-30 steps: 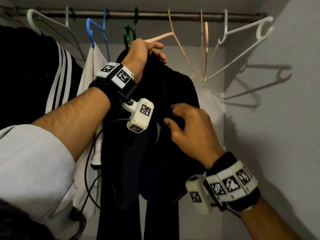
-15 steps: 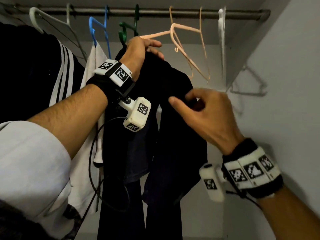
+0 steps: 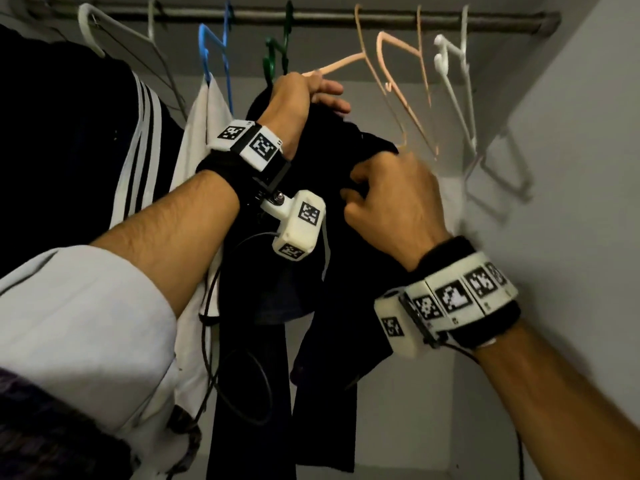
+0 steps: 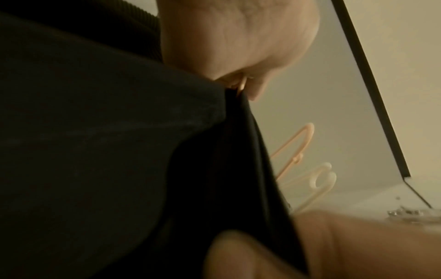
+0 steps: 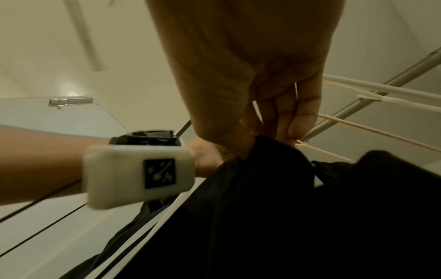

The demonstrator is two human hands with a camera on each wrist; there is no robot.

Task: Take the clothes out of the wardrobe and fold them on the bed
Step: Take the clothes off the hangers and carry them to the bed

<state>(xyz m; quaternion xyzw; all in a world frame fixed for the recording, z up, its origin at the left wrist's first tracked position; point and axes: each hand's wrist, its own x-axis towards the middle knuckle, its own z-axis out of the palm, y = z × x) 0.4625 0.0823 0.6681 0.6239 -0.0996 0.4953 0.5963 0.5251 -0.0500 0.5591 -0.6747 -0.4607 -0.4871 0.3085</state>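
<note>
A black garment [image 3: 332, 271] hangs from a peach hanger [image 3: 332, 65] on the wardrobe rail [image 3: 311, 16]. My left hand [image 3: 304, 95] is raised and grips the top of the hanger together with the garment's neck; the left wrist view shows the peach plastic [image 4: 241, 87] between its curled fingers. My right hand [image 3: 388, 199] pinches a bunch of the black cloth [image 5: 274, 154] at the garment's right shoulder. Long dark legs or sleeves of the garment trail down below both hands.
Left of the black garment hang a white garment [image 3: 204, 126] on a blue hanger [image 3: 214, 46] and a black one with white stripes [image 3: 138, 140]. A green hanger [image 3: 277, 53], bare peach hangers [image 3: 398, 84] and a white hanger [image 3: 453, 77] are on the rail. The wardrobe's grey side wall [image 3: 561, 168] is close on the right.
My right hand went from the garment's front up to its right shoulder and closed on the cloth there. The bare hangers on the right have swung. The left hand has kept its hold.
</note>
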